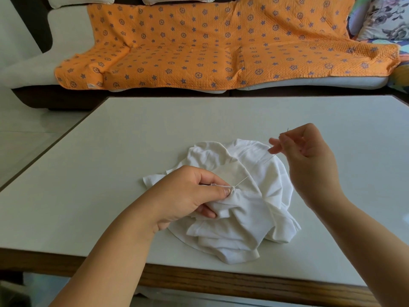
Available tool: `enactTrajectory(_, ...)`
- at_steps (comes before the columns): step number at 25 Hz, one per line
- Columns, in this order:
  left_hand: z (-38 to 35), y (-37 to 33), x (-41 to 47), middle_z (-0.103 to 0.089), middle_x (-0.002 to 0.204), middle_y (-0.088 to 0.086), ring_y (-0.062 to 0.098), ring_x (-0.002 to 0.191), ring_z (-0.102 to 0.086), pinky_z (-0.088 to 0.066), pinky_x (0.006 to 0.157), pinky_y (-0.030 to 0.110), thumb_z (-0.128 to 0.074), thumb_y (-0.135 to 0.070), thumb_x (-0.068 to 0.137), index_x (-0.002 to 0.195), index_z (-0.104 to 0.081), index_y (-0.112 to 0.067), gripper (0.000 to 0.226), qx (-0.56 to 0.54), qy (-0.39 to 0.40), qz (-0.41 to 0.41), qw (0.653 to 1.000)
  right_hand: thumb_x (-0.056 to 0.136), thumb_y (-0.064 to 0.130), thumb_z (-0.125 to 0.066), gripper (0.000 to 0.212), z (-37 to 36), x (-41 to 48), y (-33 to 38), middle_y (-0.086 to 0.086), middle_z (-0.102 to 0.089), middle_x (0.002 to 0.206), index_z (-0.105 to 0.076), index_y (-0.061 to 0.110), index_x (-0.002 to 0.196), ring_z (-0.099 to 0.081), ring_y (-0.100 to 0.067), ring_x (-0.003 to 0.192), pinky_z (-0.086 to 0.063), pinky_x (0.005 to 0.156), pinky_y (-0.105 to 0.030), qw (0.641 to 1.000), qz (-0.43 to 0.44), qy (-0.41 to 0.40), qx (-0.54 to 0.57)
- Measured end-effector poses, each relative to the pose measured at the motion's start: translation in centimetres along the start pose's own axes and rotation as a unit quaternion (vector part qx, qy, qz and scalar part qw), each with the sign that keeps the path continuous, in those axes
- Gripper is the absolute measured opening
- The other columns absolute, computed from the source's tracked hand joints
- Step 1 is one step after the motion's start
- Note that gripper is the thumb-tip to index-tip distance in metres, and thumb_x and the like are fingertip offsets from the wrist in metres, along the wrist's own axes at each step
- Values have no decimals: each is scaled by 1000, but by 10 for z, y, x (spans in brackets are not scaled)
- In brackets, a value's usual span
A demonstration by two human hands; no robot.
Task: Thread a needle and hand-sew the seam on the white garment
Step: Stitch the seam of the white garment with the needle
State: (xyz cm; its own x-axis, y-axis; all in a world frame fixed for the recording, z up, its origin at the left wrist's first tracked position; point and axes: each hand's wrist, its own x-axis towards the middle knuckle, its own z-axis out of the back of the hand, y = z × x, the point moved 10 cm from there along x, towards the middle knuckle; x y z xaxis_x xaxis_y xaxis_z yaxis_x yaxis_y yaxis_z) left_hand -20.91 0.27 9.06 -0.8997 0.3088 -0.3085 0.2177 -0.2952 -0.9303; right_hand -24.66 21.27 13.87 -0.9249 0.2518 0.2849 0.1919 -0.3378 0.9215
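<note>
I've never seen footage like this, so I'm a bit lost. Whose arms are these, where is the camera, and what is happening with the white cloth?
There is no machine here. One camera worn on the person's head looks down at their own two bare hands. A crumpled white garment lies on the pale table. The left hand pinches a fold of it. The right hand, raised off to the right, pinches what seems to be the needle. A thin thread runs straight from the fold towards that hand. Behind the table stands a sofa covered by an orange blanket.
</note>
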Motion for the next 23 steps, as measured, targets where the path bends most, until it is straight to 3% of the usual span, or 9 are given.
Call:
enactTrajectory(6,2,-2,-2,-77,90,7,15,78,-70,-57,65,22,-70,-18,87,93,-78,-11,13,-6,-7,5,1000,98,21,-53,20,-5,0,4,7,-72,77,-52,30,81,-69,-9,91,-52,80,-29,999,19,18,-25)
enactTrajectory(10,5,-3,-4,-77,89,6,14,76,-72,-59,67,24,-70,-16,87,93,-78,-10,12,-17,-17,8,1000,95,15,-60,10,-30,-15,17,-3,-73,71,-62,17,86,-71,-18,71,-60,74,-37,988,6,152,27)
enactTrajectory(15,7,-6,-4,-77,93,6,16,82,-73,-60,70,27,-68,-15,88,95,-78,-10,13,-22,-32,7,999,95,19,-59,9,-61,-59,26,13,-70,81,-61,20,86,-63,1,76,-48,70,-13,959,33,280,-25)
enactTrajectory(18,12,-6,-6,-76,91,5,16,80,-73,-60,67,27,-67,-16,89,92,-78,-11,12,-24,-50,9,998,97,17,-55,13,-64,-66,28,16,-59,73,-55,20,85,-54,1,66,-40,62,-9,952,56,294,-63)
enactTrajectory(23,23,-13,-10,-72,88,3,15,78,-70,-59,63,26,-66,-15,91,91,-76,-10,11,-39,-105,-22,993,97,17,-54,19,-55,-54,34,20,-57,72,-49,25,80,-52,2,65,-39,63,-8,959,82,253,-94)
